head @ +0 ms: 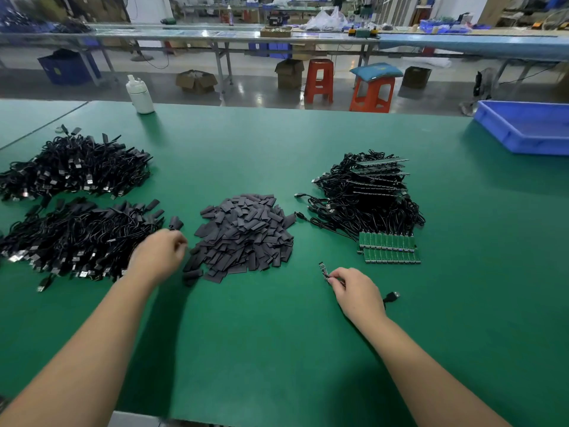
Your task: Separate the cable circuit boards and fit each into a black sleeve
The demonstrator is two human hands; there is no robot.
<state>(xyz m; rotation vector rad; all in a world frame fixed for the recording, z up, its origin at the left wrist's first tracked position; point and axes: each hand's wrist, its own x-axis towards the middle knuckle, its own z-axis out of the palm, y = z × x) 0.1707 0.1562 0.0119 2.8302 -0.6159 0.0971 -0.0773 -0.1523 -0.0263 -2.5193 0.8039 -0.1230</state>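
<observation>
A heap of flat black sleeves (246, 235) lies in the middle of the green table (277, 349). To its right, panels of joined green circuit boards (388, 247) sit in front of a tangle of black cables (366, 195). My right hand (357, 292) pinches one separated circuit board (323, 269) by its end, just above the table. Its cable runs under my palm to a USB plug (392, 296). My left hand (160, 254) hovers at the left edge of the sleeve heap, fingers loosely curled, with nothing visible in them.
Two heaps of sleeved cables (77, 238) (74, 167) fill the left side of the table. A white bottle (140, 95) stands at the far edge and a blue tray (526, 127) at the far right. Stools and benches stand beyond.
</observation>
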